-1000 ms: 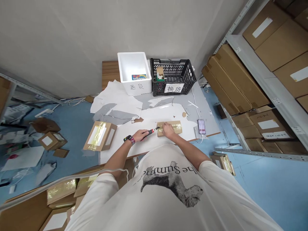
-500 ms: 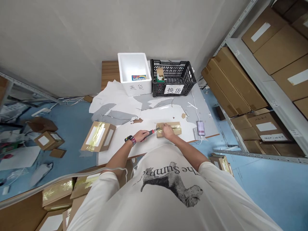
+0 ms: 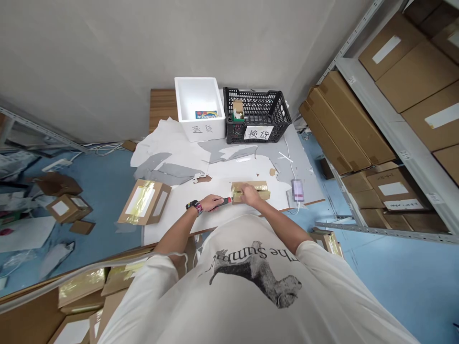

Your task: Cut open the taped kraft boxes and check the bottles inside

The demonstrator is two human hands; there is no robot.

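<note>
My left hand point(image 3: 211, 202), with a dark band at the wrist, is closed round a red and black cutter point(image 3: 225, 200). The cutter's tip meets the left end of a small flat cardboard box point(image 3: 261, 194) with shiny yellowish tape. My right hand point(image 3: 250, 195) rests on that box, its fingers bent over the top left part and gripping it. The box lies on the white-covered table point(image 3: 193, 217) near the front edge.
At the back stand a white foam box point(image 3: 204, 130) and a black crate point(image 3: 258, 119). A taped carton point(image 3: 144, 202) sits at the table's left, a phone point(image 3: 298, 190) at the right. Shelves with cartons point(image 3: 412, 62) rise on the right.
The cutter in my left hand has dropped slightly lower along the box's left end. The gap between the box's top flaps looks wider near my right hand. The view has shifted slightly.
</note>
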